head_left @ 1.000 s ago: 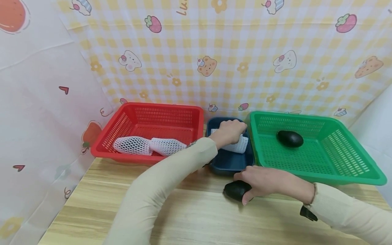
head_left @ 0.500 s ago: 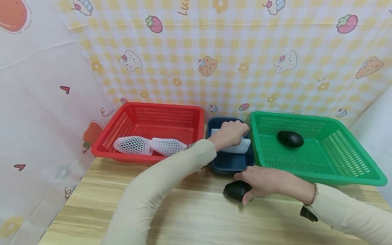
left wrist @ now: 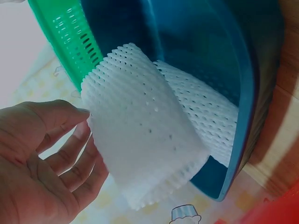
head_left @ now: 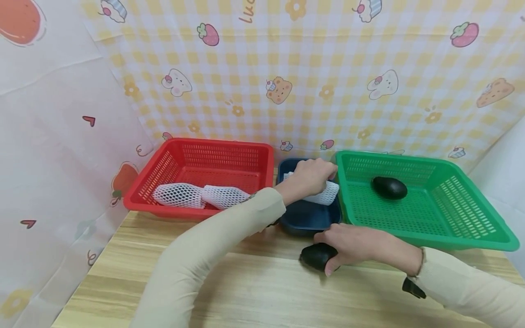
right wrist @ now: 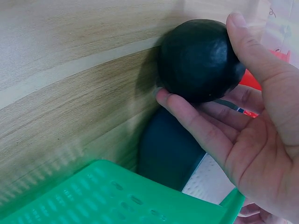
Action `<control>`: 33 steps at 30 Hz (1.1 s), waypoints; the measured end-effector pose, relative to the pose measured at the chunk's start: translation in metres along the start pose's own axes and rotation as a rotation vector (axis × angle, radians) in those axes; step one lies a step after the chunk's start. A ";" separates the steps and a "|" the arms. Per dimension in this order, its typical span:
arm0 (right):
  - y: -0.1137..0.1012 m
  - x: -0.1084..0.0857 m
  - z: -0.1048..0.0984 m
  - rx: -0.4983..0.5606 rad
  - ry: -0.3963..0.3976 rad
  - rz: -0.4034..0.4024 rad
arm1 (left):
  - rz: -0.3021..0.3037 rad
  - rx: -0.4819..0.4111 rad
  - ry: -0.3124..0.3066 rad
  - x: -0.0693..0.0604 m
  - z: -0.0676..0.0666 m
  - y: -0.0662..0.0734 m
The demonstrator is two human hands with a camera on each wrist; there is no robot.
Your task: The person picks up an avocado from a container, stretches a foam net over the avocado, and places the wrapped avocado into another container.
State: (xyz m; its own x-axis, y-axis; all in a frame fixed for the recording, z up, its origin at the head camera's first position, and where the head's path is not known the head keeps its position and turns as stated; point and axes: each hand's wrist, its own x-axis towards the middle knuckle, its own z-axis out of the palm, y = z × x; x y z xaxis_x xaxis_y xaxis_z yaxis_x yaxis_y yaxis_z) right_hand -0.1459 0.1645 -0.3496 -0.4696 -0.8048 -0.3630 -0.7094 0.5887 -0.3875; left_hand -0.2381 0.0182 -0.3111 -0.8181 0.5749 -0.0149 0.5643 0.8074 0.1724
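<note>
My left hand (head_left: 308,178) reaches into the dark blue tray (head_left: 307,217) and pinches the edge of a white foam net sleeve (left wrist: 140,121) between thumb and fingers. Under that one, a second foam net sleeve (left wrist: 205,112) lies in the tray, as the left wrist view shows. In front of the tray, my right hand (head_left: 353,243) grips a dark avocado (head_left: 316,256) on the wooden table, its thumb on one side and fingers on the other. Part of the avocado is hidden by the hand.
A red basket (head_left: 225,146) on the left holds two net-covered items (head_left: 180,195). On the right stands a green basket (head_left: 410,230) with one bare avocado (head_left: 389,187) inside. A patterned cloth (head_left: 246,91) hangs behind the containers.
My left hand has shifted slightly to the right, and the foam net sleeve has moved with it. The right hand and its avocado have stayed in place.
</note>
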 end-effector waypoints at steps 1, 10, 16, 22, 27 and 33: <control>0.000 0.000 0.000 -0.001 0.000 -0.001 | 0.009 0.000 0.009 -0.002 -0.001 0.000; -0.001 -0.001 0.000 0.016 0.008 -0.008 | 0.037 -0.030 0.048 -0.012 -0.010 -0.001; 0.000 -0.001 0.000 0.020 0.012 -0.019 | 0.063 -0.058 0.114 -0.025 -0.024 -0.003; 0.000 -0.001 0.001 0.022 0.014 -0.024 | 0.099 -0.078 0.162 -0.041 -0.033 -0.005; -0.001 -0.002 0.001 0.025 0.019 -0.033 | 0.140 -0.092 0.191 -0.052 -0.038 -0.005; -0.002 -0.002 0.000 0.043 0.008 -0.008 | 0.184 -0.081 0.219 -0.068 -0.045 -0.007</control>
State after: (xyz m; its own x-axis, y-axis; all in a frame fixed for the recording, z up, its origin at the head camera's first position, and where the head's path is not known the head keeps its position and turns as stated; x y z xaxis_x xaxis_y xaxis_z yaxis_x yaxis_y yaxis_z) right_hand -0.1437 0.1652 -0.3478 -0.4681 -0.8103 -0.3526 -0.6903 0.5844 -0.4264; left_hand -0.1912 -0.0326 -0.2665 -0.7125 0.6611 0.2351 0.7016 0.6742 0.2307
